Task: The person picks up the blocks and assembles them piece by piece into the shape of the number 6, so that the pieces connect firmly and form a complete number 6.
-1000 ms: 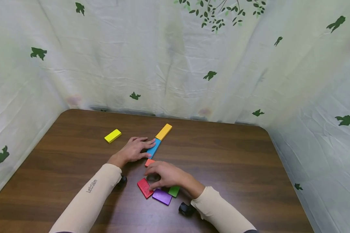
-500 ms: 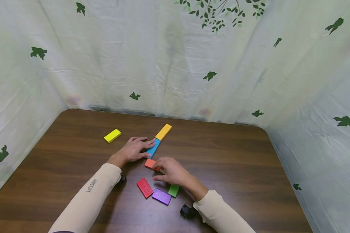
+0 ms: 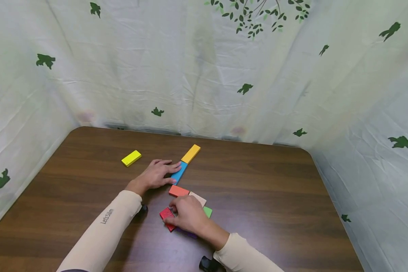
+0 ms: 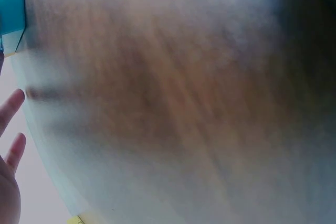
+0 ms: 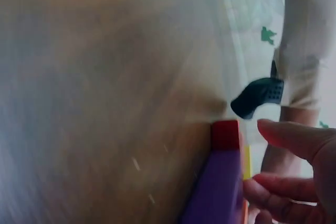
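Note:
My left hand (image 3: 158, 174) lies with fingers spread beside a flat blue block (image 3: 178, 173), thumb and a fingertip touching it. An orange block (image 3: 191, 154) lies end to end beyond the blue one, and a coral block (image 3: 178, 191) at its near end. A pale pink block (image 3: 198, 198) adjoins the coral one. My right hand (image 3: 190, 215) hovers over a red block (image 3: 167, 214), thumb and fingers apart around it. In the right wrist view, a gap shows between thumb and red block. A purple block (image 5: 212, 190) and a green block (image 3: 207, 212) are partly covered by this hand.
A lone yellow block (image 3: 131, 158) lies on the brown wooden table (image 3: 265, 189) to the far left. White curtains (image 3: 129, 68) with green prints hang around the table's back and sides. Dark wrist devices (image 3: 208, 263) hang under the sleeves.
My right hand has moved off the pale pink block, left and nearer, to the red block. The pale pink block now shows beside the coral one. My left hand has stayed still.

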`<state>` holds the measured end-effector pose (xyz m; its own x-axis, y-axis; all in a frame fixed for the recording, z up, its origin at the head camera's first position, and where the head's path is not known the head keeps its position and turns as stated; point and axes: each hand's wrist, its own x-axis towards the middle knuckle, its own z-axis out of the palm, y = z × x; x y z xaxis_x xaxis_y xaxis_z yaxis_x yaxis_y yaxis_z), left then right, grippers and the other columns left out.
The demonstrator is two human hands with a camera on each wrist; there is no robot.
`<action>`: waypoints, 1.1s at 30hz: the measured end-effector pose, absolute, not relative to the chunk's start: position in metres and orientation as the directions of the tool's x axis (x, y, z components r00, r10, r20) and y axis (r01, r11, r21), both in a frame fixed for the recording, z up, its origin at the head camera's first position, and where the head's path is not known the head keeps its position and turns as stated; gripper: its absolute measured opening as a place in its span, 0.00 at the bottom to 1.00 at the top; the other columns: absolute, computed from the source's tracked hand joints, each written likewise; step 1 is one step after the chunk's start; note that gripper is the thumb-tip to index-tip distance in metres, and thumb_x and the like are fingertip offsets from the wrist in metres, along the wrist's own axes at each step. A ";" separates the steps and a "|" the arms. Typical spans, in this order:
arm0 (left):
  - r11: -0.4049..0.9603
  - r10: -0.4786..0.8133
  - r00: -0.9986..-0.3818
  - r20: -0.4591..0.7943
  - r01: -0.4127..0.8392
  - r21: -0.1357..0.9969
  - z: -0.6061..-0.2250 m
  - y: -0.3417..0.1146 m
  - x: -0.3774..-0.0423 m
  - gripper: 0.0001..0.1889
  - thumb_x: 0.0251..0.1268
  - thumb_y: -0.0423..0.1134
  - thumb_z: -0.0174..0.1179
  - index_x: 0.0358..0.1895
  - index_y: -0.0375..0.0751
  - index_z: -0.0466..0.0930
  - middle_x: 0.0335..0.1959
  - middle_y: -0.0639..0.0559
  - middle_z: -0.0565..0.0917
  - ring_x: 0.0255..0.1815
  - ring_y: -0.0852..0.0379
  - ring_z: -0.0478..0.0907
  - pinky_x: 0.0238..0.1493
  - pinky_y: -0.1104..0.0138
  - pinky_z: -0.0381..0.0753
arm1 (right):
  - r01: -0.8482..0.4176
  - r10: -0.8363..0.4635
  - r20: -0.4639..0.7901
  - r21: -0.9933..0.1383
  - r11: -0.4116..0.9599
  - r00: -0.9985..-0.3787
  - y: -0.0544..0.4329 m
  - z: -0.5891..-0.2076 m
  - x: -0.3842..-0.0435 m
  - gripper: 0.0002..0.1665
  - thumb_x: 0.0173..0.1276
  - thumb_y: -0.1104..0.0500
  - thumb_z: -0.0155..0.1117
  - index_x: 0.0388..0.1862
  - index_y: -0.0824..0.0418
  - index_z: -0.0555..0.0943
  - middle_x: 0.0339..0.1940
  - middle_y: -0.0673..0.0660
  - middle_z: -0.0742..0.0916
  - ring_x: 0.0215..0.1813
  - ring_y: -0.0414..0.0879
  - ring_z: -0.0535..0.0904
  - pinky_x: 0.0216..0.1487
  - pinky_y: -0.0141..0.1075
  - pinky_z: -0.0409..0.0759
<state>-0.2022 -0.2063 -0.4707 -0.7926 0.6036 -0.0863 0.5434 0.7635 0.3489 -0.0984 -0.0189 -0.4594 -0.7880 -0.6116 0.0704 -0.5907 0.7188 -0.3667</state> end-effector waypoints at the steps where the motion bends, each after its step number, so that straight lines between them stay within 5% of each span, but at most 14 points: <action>1: 0.764 0.604 -0.792 -0.085 0.545 0.347 -0.471 -0.206 -0.202 0.33 0.65 0.51 0.60 0.70 0.43 0.65 0.72 0.47 0.64 0.71 0.36 0.60 0.65 0.39 0.53 | -0.586 -0.601 0.078 -0.351 0.730 -0.796 -0.020 -0.460 -0.096 0.19 0.53 0.40 0.74 0.31 0.53 0.86 0.16 0.39 0.76 0.22 0.32 0.68 0.29 0.26 0.66; 11: 0.765 0.602 -0.793 -0.092 0.540 0.350 -0.472 -0.207 -0.203 0.33 0.65 0.51 0.60 0.71 0.43 0.65 0.72 0.46 0.64 0.71 0.36 0.59 0.65 0.39 0.52 | -0.554 -0.543 0.116 -0.233 0.799 -0.832 -0.028 -0.469 -0.089 0.26 0.51 0.35 0.71 0.13 0.48 0.72 0.07 0.41 0.67 0.16 0.37 0.62 0.23 0.30 0.61; 24: 0.767 0.601 -0.793 -0.094 0.541 0.345 -0.474 -0.207 -0.203 0.33 0.66 0.51 0.59 0.71 0.43 0.65 0.73 0.47 0.64 0.71 0.36 0.59 0.65 0.39 0.53 | -0.548 -0.532 0.131 -0.207 0.811 -0.837 -0.031 -0.472 -0.088 0.26 0.51 0.36 0.71 0.11 0.47 0.70 0.07 0.40 0.67 0.15 0.37 0.61 0.25 0.32 0.62; 28: 0.770 0.599 -0.795 -0.095 0.539 0.342 -0.473 -0.207 -0.203 0.33 0.66 0.51 0.59 0.71 0.43 0.64 0.73 0.47 0.64 0.71 0.37 0.59 0.65 0.39 0.52 | -0.562 -0.550 0.116 -0.207 0.801 -0.827 -0.031 -0.472 -0.089 0.23 0.51 0.36 0.71 0.16 0.48 0.74 0.09 0.40 0.69 0.15 0.36 0.62 0.25 0.31 0.63; 33: 0.772 0.597 -0.796 -0.097 0.537 0.341 -0.474 -0.206 -0.203 0.33 0.66 0.51 0.59 0.71 0.43 0.64 0.73 0.47 0.64 0.71 0.37 0.59 0.65 0.39 0.52 | -0.616 -0.635 0.052 -0.316 0.721 -0.771 -0.024 -0.465 -0.097 0.24 0.50 0.38 0.74 0.39 0.52 0.82 0.28 0.41 0.83 0.29 0.33 0.75 0.36 0.29 0.72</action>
